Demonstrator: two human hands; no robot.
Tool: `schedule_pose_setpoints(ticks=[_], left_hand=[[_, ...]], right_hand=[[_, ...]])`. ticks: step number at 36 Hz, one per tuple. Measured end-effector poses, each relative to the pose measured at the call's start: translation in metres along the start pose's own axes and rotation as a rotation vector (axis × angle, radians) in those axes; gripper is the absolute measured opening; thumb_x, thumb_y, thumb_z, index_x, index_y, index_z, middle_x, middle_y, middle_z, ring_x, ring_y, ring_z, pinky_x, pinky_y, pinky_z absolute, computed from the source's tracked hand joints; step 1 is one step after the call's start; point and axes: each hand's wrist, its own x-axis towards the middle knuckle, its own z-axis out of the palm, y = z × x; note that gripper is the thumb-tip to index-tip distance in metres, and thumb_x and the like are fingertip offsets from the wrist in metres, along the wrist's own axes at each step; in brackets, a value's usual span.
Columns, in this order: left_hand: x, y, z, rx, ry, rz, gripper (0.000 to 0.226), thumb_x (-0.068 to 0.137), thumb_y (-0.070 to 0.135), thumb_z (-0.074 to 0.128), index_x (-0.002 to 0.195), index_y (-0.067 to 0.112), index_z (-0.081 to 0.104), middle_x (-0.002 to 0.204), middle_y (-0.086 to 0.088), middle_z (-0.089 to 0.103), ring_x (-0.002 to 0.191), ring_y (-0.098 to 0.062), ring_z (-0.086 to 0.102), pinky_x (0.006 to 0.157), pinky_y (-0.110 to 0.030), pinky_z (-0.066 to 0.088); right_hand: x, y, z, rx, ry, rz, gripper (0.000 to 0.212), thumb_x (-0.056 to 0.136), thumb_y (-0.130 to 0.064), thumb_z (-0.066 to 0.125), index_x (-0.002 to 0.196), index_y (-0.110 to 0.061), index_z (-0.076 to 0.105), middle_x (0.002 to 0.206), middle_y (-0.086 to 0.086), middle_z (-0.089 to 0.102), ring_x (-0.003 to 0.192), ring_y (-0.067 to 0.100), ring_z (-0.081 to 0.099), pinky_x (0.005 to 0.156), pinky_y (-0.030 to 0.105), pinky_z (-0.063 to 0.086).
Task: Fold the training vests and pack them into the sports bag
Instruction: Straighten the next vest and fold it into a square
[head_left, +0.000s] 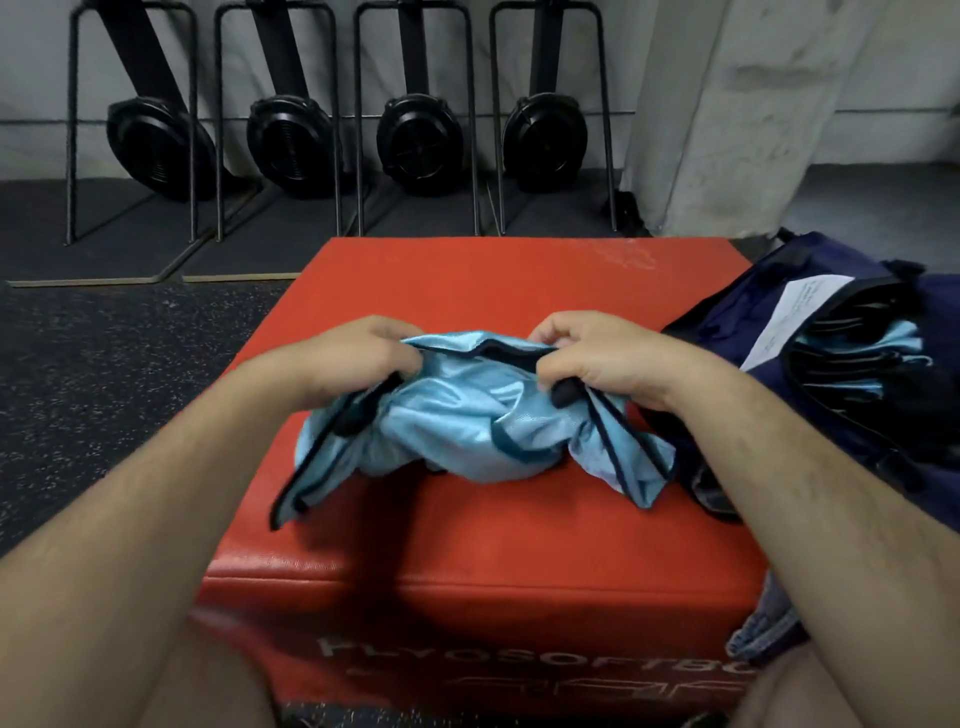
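While it lies bunched mid-top on the red padded plyo box (493, 275), the light-blue mesh training vest with dark trim (457, 421) is gripped at both ends: left hand (358, 353) fingers clenched on its left side, right hand (592, 353) fingers clenched on its right. An open navy fabric sports bag (810, 270) overlaps the box's right edge, with folded light-blue vests (862, 338) inside.

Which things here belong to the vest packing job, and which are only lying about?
For the job: crumpled light blue mesh vest with dark trim, gripped by left hand and right hand; navy fabric sports bag; folded light blue vests inside it; red padded box underneath.
Lying about: four black upright fan machines at the back; white pillar.
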Motion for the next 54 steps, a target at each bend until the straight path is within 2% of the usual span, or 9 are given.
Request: schedule_pose_setpoints(ticks=[7, 14, 18, 25, 30, 34, 39, 48, 54], left_hand=[[0.023, -0.034, -0.012, 0.646, 0.374, -0.010, 0.023, 0.091, 0.036, 0.063, 0.089, 0.014, 0.062, 0.083, -0.004, 0.063, 0.077, -0.025, 0.058, 0.066, -0.032, 0.045], [0.029, -0.037, -0.010, 0.654, 0.400, -0.001, 0.012, 0.097, 0.017, 0.049, 0.099, 0.015, 0.060, 0.092, -0.005, 0.066, 0.076, -0.022, 0.058, 0.065, -0.031, 0.045], [0.028, -0.030, -0.002, 0.631, 0.356, 0.049, 0.013, 0.094, 0.032, 0.058, 0.098, 0.020, 0.063, 0.091, 0.004, 0.064, 0.087, -0.019, 0.060, 0.076, -0.032, 0.049], [0.034, -0.022, 0.040, 0.608, 0.239, 0.228, 0.079, 0.073, 0.081, 0.053, 0.138, 0.038, 0.042, 0.133, 0.013, 0.053, 0.126, -0.015, 0.046, 0.105, -0.036, 0.034], [0.032, 0.008, 0.059, 0.159, 0.054, 0.295, 0.087, 0.077, 0.046, 0.079, 0.148, 0.039, 0.030, 0.130, 0.018, 0.051, 0.122, -0.001, 0.046, 0.107, -0.025, 0.035], [0.031, 0.022, 0.049, 0.111, 0.090, 0.301, 0.023, 0.084, 0.026, 0.077, 0.102, 0.020, 0.063, 0.081, 0.008, 0.061, 0.069, -0.004, 0.055, 0.067, -0.022, 0.047], [0.022, 0.024, 0.022, 0.034, 0.222, 0.208, 0.009, 0.093, 0.026, 0.066, 0.086, 0.025, 0.061, 0.065, 0.002, 0.050, 0.047, -0.010, 0.044, 0.042, -0.022, 0.036], [0.006, 0.019, -0.019, 0.341, 0.569, 0.150, 0.007, 0.092, 0.014, 0.056, 0.096, 0.017, 0.061, 0.073, 0.002, 0.055, 0.061, -0.013, 0.049, 0.052, -0.028, 0.036], [0.002, 0.022, 0.003, 0.197, 0.281, 0.196, 0.055, 0.074, 0.021, 0.071, 0.124, 0.031, 0.050, 0.116, 0.008, 0.060, 0.102, -0.010, 0.060, 0.087, -0.030, 0.050]], right_hand=[[0.015, 0.027, -0.002, -0.388, 0.258, 0.002, 0.019, 0.094, -0.040, 0.062, 0.097, -0.022, 0.059, 0.088, -0.003, 0.063, 0.075, 0.013, 0.060, 0.066, 0.031, 0.048], [0.010, 0.030, 0.000, -0.266, 0.163, 0.067, 0.041, 0.085, -0.047, 0.073, 0.115, -0.022, 0.059, 0.101, -0.007, 0.060, 0.096, 0.015, 0.062, 0.086, 0.032, 0.050], [0.010, 0.032, 0.000, -0.296, 0.089, 0.088, 0.055, 0.082, -0.023, 0.079, 0.131, -0.024, 0.052, 0.116, -0.002, 0.060, 0.102, 0.019, 0.063, 0.093, 0.038, 0.053], [0.013, 0.028, 0.000, -0.033, 0.139, -0.067, 0.013, 0.097, -0.018, 0.062, 0.106, -0.022, 0.070, 0.100, -0.001, 0.075, 0.093, 0.020, 0.072, 0.092, 0.047, 0.056], [0.007, 0.018, 0.006, 0.076, 0.062, -0.168, 0.017, 0.100, -0.017, 0.056, 0.107, -0.020, 0.071, 0.100, 0.005, 0.076, 0.097, 0.027, 0.072, 0.096, 0.049, 0.054], [0.007, 0.017, 0.002, 0.028, 0.174, -0.210, 0.011, 0.092, -0.020, 0.069, 0.103, -0.021, 0.070, 0.088, 0.002, 0.075, 0.085, 0.017, 0.072, 0.083, 0.035, 0.057], [0.004, 0.024, -0.011, -0.316, 0.202, -0.171, 0.026, 0.082, -0.009, 0.067, 0.099, -0.028, 0.064, 0.084, -0.009, 0.067, 0.064, 0.007, 0.060, 0.062, 0.028, 0.051], [0.006, 0.020, -0.022, -0.218, 0.400, -0.192, 0.010, 0.084, -0.024, 0.076, 0.085, -0.015, 0.072, 0.079, -0.005, 0.069, 0.070, 0.007, 0.060, 0.067, 0.024, 0.046], [-0.002, -0.001, -0.009, 0.067, 0.387, -0.262, 0.014, 0.077, -0.013, 0.080, 0.078, -0.016, 0.066, 0.066, -0.009, 0.062, 0.057, -0.001, 0.052, 0.058, 0.017, 0.042]])
